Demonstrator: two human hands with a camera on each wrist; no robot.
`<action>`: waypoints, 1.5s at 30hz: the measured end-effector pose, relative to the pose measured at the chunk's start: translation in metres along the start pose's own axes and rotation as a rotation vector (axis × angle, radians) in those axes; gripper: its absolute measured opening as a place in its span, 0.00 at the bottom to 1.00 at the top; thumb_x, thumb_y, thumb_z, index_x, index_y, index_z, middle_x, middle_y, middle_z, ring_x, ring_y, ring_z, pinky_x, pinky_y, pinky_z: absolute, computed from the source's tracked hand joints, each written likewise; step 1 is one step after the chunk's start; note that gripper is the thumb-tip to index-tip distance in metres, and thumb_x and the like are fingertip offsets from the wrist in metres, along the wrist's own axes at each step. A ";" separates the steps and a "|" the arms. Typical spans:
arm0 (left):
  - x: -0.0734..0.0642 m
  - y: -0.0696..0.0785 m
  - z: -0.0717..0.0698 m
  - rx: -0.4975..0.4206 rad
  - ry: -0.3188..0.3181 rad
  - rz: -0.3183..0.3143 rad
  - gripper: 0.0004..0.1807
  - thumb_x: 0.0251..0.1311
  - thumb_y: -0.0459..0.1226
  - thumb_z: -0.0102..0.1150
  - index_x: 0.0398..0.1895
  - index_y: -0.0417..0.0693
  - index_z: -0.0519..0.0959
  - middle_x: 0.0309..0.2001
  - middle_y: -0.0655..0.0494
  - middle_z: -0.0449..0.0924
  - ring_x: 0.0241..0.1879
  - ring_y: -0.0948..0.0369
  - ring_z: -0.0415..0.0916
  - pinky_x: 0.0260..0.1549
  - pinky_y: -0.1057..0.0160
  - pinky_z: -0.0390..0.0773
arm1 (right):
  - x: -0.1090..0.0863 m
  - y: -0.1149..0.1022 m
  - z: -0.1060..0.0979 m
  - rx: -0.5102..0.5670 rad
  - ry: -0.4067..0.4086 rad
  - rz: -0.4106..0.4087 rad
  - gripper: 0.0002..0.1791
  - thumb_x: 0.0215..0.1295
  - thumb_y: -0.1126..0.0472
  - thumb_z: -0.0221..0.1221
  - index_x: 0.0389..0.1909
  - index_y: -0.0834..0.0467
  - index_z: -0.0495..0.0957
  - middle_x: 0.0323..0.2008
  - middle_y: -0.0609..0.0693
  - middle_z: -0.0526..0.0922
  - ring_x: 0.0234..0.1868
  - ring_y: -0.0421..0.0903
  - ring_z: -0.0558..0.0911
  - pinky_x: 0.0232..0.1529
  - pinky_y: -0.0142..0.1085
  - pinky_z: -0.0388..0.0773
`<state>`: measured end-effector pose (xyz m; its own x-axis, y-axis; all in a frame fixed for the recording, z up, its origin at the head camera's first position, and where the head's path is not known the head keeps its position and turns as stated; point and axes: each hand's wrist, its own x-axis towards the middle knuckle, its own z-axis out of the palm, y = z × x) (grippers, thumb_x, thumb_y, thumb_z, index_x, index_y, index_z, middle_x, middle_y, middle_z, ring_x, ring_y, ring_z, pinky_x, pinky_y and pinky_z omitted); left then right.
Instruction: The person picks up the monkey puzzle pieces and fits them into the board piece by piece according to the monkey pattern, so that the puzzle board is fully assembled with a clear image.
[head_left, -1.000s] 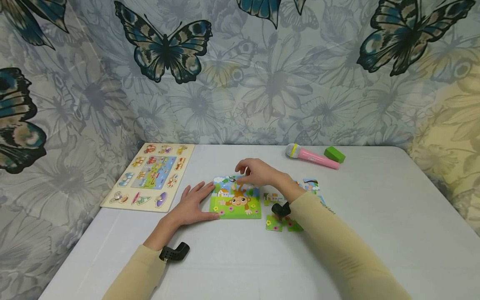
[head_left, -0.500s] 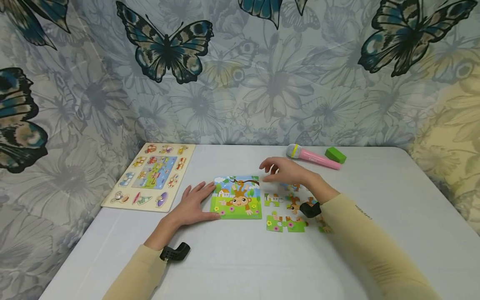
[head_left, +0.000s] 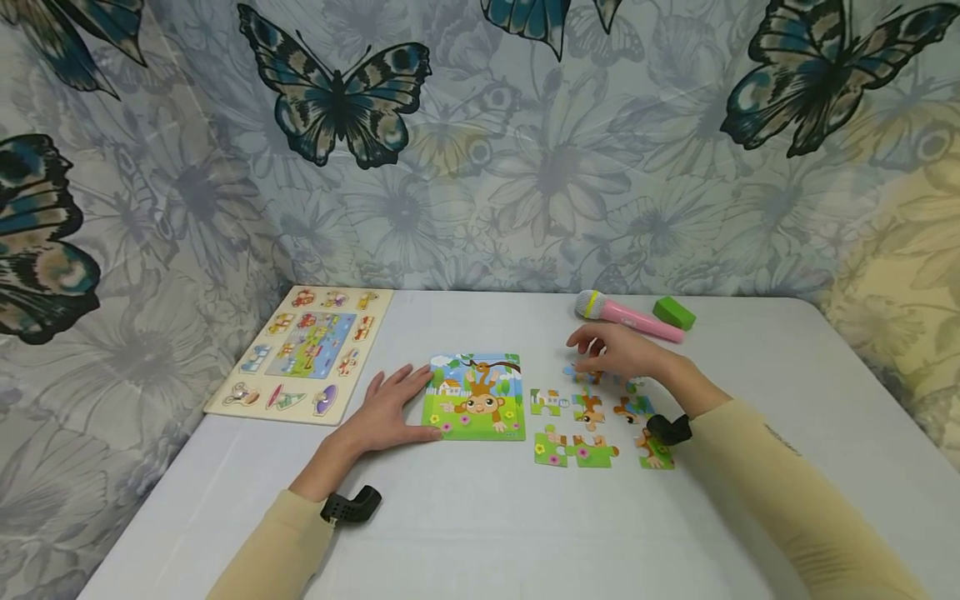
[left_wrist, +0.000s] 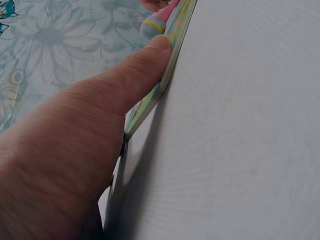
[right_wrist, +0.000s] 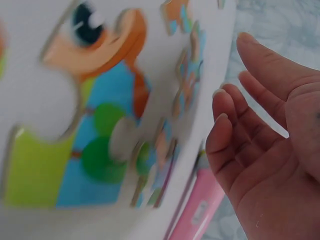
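A small square board (head_left: 461,425) with a monkey picture lies flat mid-table. My left hand (head_left: 386,414) rests at its left side with fingers spread; in the left wrist view the thumb (left_wrist: 142,62) lies along the board's edge (left_wrist: 146,106). To the right are several loose jigsaw pieces, among them a green one with flowers (head_left: 594,454), one with a house (head_left: 547,402) and one with monkey fur (head_left: 589,408). Over the back pieces hovers my right hand (head_left: 626,350), loosely bent and holding nothing. Its wrist view shows a monkey-eye piece (right_wrist: 95,130) close up, left of the fingers.
At the left lies a larger wooden picture board (head_left: 247,385) with vehicles and toys. A pink toy microphone (head_left: 633,318) and a green block (head_left: 674,313) sit behind my right hand. Butterfly-patterned cloth (head_left: 510,208) hangs past the table's back edge.
My right hand has moved right, off the monkey board and over the loose pieces, uncovering the board's branch and several pieces. The left hand has stayed at the board.
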<state>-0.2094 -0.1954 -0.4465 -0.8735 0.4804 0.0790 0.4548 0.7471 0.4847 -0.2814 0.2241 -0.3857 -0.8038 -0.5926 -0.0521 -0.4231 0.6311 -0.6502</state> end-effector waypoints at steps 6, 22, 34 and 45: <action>0.000 0.000 0.000 -0.007 0.007 0.004 0.55 0.51 0.61 0.71 0.77 0.43 0.63 0.76 0.51 0.59 0.77 0.46 0.47 0.70 0.35 0.36 | -0.010 0.010 -0.001 0.004 -0.010 0.065 0.22 0.65 0.61 0.69 0.56 0.65 0.78 0.47 0.55 0.80 0.44 0.51 0.78 0.29 0.41 0.81; -0.001 0.000 -0.003 0.007 -0.002 -0.002 0.55 0.52 0.61 0.70 0.78 0.44 0.62 0.77 0.52 0.59 0.77 0.46 0.46 0.70 0.35 0.36 | -0.009 0.015 0.002 -0.162 -0.021 0.030 0.21 0.62 0.60 0.71 0.52 0.66 0.80 0.42 0.50 0.81 0.39 0.46 0.77 0.44 0.43 0.76; -0.001 0.002 -0.002 0.013 -0.015 0.000 0.55 0.52 0.62 0.70 0.78 0.44 0.61 0.77 0.52 0.59 0.77 0.46 0.47 0.69 0.35 0.38 | -0.010 0.016 0.005 -0.176 -0.012 0.050 0.21 0.61 0.61 0.72 0.51 0.66 0.80 0.39 0.50 0.79 0.38 0.47 0.73 0.44 0.44 0.73; -0.001 0.002 -0.002 0.010 -0.018 -0.004 0.55 0.53 0.62 0.69 0.78 0.45 0.61 0.77 0.52 0.59 0.77 0.46 0.46 0.70 0.35 0.37 | -0.014 0.020 0.003 -0.064 0.037 0.067 0.11 0.66 0.65 0.67 0.47 0.62 0.81 0.37 0.49 0.80 0.32 0.45 0.77 0.33 0.39 0.78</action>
<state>-0.2084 -0.1952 -0.4441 -0.8720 0.4857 0.0610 0.4530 0.7535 0.4764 -0.2774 0.2434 -0.3996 -0.8457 -0.5297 -0.0649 -0.3928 0.7003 -0.5961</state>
